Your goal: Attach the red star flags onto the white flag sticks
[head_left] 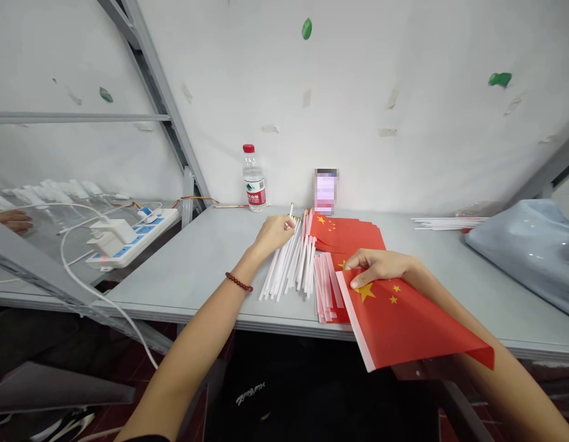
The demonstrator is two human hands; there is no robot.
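Observation:
In the head view, my left hand (274, 236) is closed in a pinch on a white flag stick (291, 211) whose gold tip points up. Just beneath it, a bundle of white flag sticks (284, 270) lies fanned on the table. My right hand (380, 265) grips a small red flag (417, 325) with yellow stars by its white-sleeved edge, thumb on top. The flag hangs past the table's front edge. Behind that hand lies a pile of finished flags (353, 233) on sticks. A stack of flags with white sleeves (325, 288) sits below, partly covered by the held flag.
A water bottle (254, 184) and a propped phone (326, 191) stand against the wall. Left is a power strip (132, 239) with chargers and a loose cable. On the right are more white sticks (445, 224) and a grey-blue plastic bag (528, 252). Another person's hand (12, 221) shows far left.

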